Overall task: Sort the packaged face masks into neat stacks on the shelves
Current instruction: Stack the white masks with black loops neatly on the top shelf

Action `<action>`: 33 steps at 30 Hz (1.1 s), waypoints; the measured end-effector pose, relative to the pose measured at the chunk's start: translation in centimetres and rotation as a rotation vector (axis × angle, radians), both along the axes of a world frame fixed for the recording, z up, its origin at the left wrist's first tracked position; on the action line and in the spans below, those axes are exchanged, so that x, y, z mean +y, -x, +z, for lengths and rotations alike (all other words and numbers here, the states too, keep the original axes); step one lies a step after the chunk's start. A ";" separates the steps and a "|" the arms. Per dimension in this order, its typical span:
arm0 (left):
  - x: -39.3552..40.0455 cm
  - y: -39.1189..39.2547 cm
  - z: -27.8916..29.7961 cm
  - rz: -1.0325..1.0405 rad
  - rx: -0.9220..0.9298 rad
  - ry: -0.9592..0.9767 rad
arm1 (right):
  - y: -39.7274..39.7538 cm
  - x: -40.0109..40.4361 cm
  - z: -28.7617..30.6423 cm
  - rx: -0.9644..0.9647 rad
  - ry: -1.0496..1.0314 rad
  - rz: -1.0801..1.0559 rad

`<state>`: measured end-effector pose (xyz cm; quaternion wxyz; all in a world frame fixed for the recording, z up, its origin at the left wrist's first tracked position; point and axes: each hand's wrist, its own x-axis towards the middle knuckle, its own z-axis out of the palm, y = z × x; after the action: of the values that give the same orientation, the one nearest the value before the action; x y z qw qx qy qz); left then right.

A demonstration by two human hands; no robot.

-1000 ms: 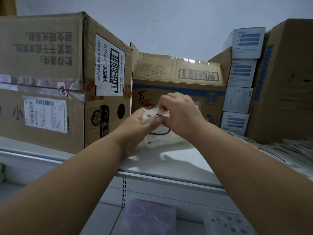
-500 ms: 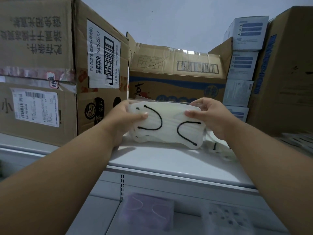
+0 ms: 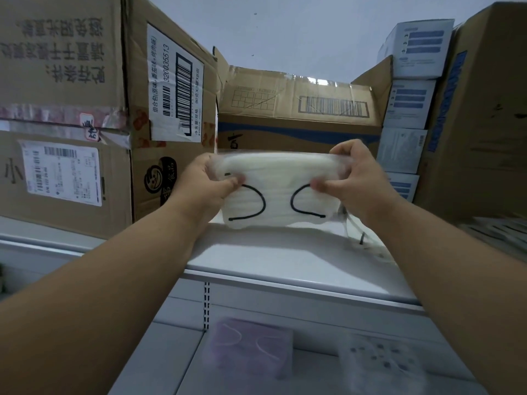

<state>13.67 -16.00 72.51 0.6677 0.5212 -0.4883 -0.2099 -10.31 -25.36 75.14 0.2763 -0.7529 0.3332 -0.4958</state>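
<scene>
Our left hand [image 3: 206,181] and right hand [image 3: 352,178] each pinch an end of the clear pack of white masks [image 3: 278,189], held upright just above the top shelf [image 3: 285,263]. We should square it level, then lay it flat toward 12 o'clock.

The white mask pack [image 3: 278,192] hides the fingers of the left hand [image 3: 206,183] and right hand [image 3: 356,178] behind it. On the lower shelf, the purple mask pack [image 3: 251,344] and dotted pack [image 3: 382,362] are blurred. Frame edges crop the large cardboard box [image 3: 65,109] at left.
</scene>
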 end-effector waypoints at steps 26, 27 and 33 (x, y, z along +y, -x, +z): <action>-0.8 -0.5 -0.7 0.075 0.029 -0.270 | 0.8 -1.2 -1.0 -0.087 -0.573 0.149; -0.8 -0.6 -0.7 0.090 0.032 -0.264 | 0.7 -1.2 -1.0 -0.095 -0.535 0.104; -1.6 -0.3 0.3 0.302 -0.196 -0.277 | -0.4 -1.0 -1.0 0.052 -0.365 -0.216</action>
<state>13.92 -17.61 72.78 0.5629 0.6930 -0.4339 -0.1212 -9.94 -26.40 74.13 0.3443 -0.6628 0.5033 -0.4344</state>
